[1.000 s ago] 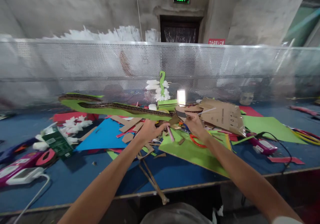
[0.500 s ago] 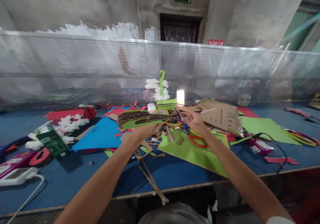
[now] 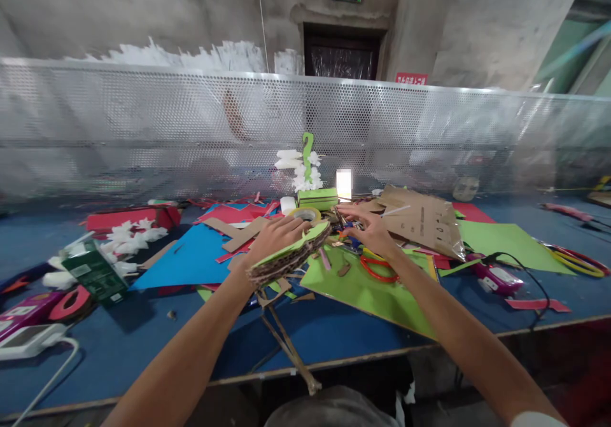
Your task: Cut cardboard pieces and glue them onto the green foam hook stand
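My left hand (image 3: pixel 275 241) is closed around a curved piece of layered corrugated cardboard (image 3: pixel 290 258) with a green top face. The cardboard lies tilted over the wrist and palm side, its brown fluted edge facing me, and hides part of the fingers. To its right, my right hand (image 3: pixel 370 228) is bent over the clutter with thumb and fingers pinched around a slim dark tool (image 3: pixel 340 218), too small to name. Beneath that hand lie red-orange scissor handles (image 3: pixel 379 269) on a green sheet (image 3: pixel 367 296). A roll of yellow tape (image 3: pixel 305 214) sits just beyond my left hand.
Behind stand a green box-like base (image 3: pixel 317 198) with white paper flowers, a lit phone screen (image 3: pixel 344 184) and a perforated metal screen (image 3: pixel 191 128). Blue card (image 3: pixel 184 261), a brown paper bag (image 3: pixel 422 223), a dark green box (image 3: pixel 95 271) and sticks (image 3: pixel 291 344) lie about the table.
The cardboard piece has swung round and nearer to me, its fluted edge now facing me. My left hand now shows on its far side. The right hand has hardly moved.
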Demonstrator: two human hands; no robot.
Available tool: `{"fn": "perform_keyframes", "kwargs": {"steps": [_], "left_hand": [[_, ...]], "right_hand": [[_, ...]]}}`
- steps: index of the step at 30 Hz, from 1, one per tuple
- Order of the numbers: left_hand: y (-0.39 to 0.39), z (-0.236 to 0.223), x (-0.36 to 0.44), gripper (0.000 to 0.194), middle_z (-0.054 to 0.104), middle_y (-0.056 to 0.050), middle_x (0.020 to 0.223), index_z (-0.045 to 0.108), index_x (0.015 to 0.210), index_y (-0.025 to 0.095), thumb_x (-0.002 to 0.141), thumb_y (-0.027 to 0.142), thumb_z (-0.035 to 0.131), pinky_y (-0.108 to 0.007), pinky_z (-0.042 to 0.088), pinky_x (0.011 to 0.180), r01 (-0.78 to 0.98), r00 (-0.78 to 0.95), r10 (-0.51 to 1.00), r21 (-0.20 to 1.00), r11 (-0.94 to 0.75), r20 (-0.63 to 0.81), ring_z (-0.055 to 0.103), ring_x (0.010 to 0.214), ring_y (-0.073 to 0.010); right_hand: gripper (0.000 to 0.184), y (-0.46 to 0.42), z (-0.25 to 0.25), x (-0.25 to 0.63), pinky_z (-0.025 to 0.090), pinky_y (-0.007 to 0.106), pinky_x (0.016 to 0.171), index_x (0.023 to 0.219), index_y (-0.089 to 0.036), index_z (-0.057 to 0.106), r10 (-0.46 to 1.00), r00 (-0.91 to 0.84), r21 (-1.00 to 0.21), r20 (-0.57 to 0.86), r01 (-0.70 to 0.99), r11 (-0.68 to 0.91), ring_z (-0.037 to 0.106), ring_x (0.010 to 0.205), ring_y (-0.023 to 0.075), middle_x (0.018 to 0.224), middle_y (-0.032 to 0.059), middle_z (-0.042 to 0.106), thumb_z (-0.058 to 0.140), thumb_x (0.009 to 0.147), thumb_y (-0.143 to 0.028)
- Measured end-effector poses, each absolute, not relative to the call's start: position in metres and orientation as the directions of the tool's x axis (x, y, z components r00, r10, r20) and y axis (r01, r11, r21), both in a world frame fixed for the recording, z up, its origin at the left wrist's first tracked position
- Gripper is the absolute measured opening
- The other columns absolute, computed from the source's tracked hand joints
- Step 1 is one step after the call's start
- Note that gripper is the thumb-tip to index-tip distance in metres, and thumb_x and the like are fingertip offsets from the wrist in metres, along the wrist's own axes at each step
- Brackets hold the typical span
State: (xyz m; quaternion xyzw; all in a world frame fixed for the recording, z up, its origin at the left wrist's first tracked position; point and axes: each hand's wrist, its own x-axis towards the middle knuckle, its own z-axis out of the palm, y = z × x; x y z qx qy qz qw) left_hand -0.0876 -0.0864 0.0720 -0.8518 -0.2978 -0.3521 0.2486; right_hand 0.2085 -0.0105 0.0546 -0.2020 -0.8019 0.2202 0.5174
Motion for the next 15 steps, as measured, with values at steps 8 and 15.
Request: {"fn": "perform_keyframes", "kwargs": {"steps": [8, 15], "left_hand": [[-0.079, 0.073, -0.089, 0.035, 0.079, -0.008, 0.109, 0.062, 0.138, 0.028, 0.107, 0.032, 0.048, -0.044, 0.057, 0.089, 0.647, 0.603, 0.282, -0.251, -0.72, 0.747, 0.072, 0.101, -0.0301], [-0.061, 0.053, -0.093, 0.044, 0.078, -0.006, 0.115, 0.062, 0.14, 0.032, 0.098, 0.019, 0.061, -0.043, 0.057, 0.098, 0.691, 0.566, 0.355, -0.193, -0.697, 0.744, 0.073, 0.107, -0.0266]], "right_hand": [[0.049, -0.011, 0.055, 0.209, 0.055, 0.048, 0.109, 0.129, -0.033, 0.078, 0.539, -0.366, -0.542, 0.758, 0.104, 0.834, 0.065, 0.133, 0.0308, 0.137, 0.0072, 0.074, 0.089, 0.083, -0.046], [0.05, -0.009, 0.055, 0.208, 0.056, 0.046, 0.107, 0.128, -0.033, 0.078, 0.55, -0.361, -0.556, 0.753, 0.099, 0.825, 0.066, 0.132, 0.0304, 0.136, 0.007, 0.075, 0.09, 0.082, -0.046]]}}
